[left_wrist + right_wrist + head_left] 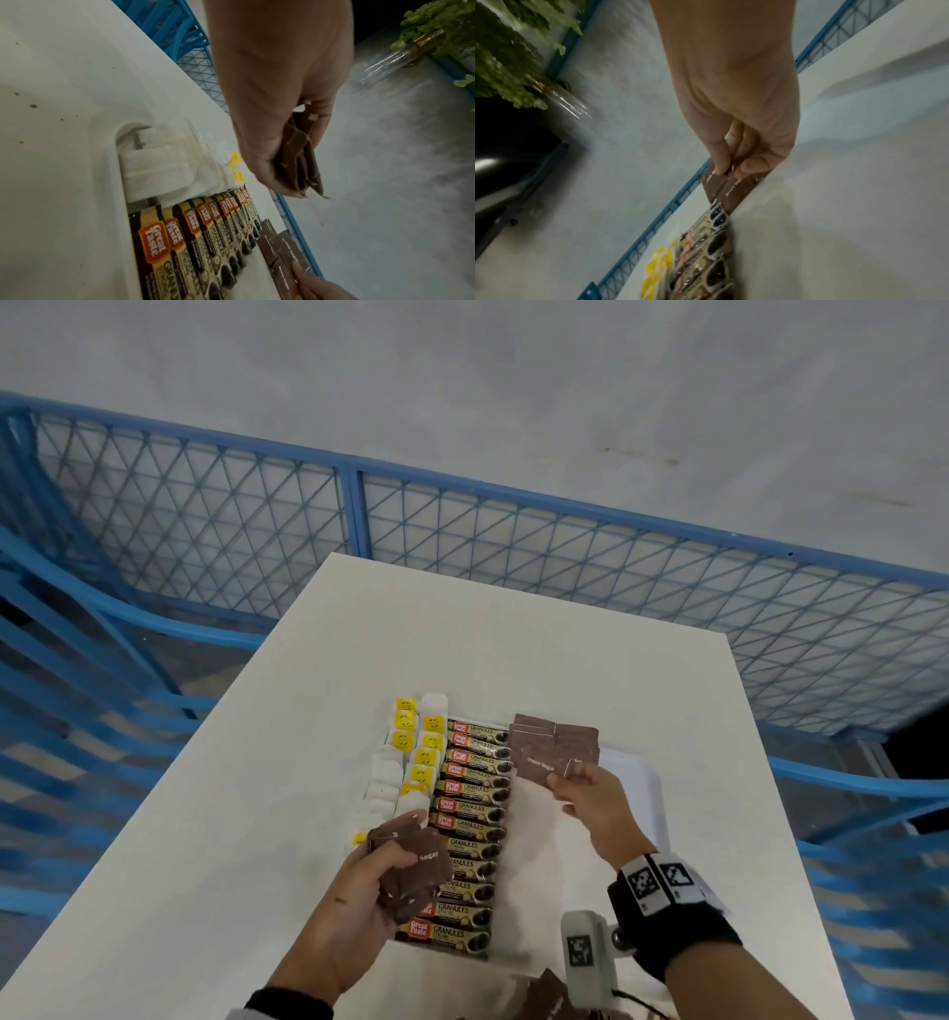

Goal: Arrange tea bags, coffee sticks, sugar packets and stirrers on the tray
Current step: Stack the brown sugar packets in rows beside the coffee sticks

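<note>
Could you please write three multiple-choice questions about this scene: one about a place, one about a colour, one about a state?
1. Where do the coffee sticks lie on the tray?
A. between the tea bags and the sugar packets
B. right of the sugar packets
C. on the floor

2. What colour are the sugar packets?
A. white
B. brown
C. green

3. What is the left hand doing?
A. resting flat on the table
B. gripping a bunch of sugar packets
C. holding a stirrer

Answers:
1. A: the stick column sits in the middle.
2. B: brown wrappers printed "Sugar".
3. B: its fingers curl round several packets.
</note>
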`<act>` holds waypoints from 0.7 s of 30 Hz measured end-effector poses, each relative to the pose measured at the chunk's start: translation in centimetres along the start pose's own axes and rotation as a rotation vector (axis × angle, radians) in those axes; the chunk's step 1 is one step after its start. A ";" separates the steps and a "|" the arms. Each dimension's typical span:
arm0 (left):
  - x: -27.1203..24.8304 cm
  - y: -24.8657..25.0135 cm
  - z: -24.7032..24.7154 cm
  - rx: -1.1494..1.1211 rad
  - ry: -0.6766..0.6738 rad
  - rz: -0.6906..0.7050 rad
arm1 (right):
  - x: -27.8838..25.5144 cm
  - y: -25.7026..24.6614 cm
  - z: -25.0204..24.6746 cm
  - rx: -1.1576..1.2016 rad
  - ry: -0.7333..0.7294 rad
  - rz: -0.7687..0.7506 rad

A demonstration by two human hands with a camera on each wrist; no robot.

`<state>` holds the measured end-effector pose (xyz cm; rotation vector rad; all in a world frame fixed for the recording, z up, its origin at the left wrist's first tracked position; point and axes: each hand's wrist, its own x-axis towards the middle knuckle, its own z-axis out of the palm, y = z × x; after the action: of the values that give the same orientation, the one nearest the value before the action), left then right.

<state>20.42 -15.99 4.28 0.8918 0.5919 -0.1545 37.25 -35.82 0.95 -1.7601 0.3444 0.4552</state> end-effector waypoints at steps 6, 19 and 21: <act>0.4 0.2 -0.3 0.053 0.012 0.008 | 3.4 1.0 0.5 -0.169 0.119 -0.050; 0.9 0.1 0.0 0.070 0.060 0.043 | 4.0 0.9 2.0 -0.283 0.202 -0.162; 0.9 0.1 0.0 0.078 0.071 0.049 | 4.0 1.0 2.1 -0.304 0.209 -0.172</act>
<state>21.19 -15.81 3.92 0.9902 0.6323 -0.1024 40.08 -34.01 -2.27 -2.1216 0.2775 0.2067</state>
